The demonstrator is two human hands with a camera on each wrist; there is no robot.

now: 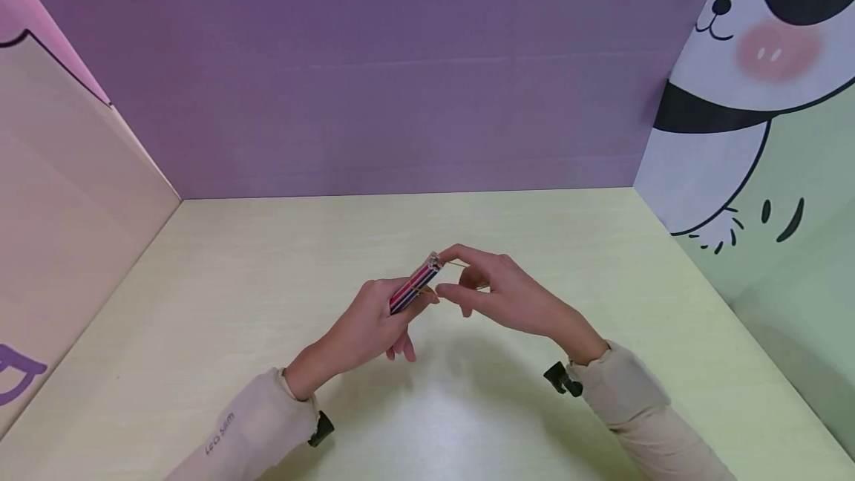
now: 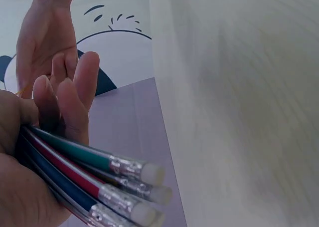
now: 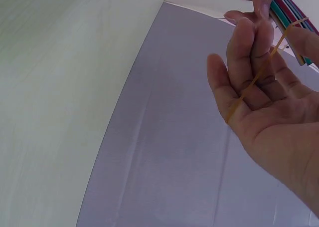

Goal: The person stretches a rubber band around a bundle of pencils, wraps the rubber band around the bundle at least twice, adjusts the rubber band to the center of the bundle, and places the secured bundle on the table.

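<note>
A bundle of pencils point(image 1: 415, 285) in several colours is gripped by my left hand point(image 1: 374, 321), slanting up and to the right above the table. Their white eraser ends point(image 2: 149, 174) stick out of that hand in the left wrist view. My right hand point(image 1: 510, 293) is close to the bundle's upper end, its fingers bent. A thin yellow rubber band point(image 3: 255, 80) hooks over the right hand's fingers and stretches across its palm side towards the pencils. Whether the band goes fully round the bundle is hidden by the hands.
Beneath both hands lies a pale wood-look table point(image 1: 200, 332). A purple panel point(image 1: 401, 95) closes off the back. A pinkish panel point(image 1: 73, 191) stands at the left, and a green panel with a panda drawing point(image 1: 788, 258) at the right.
</note>
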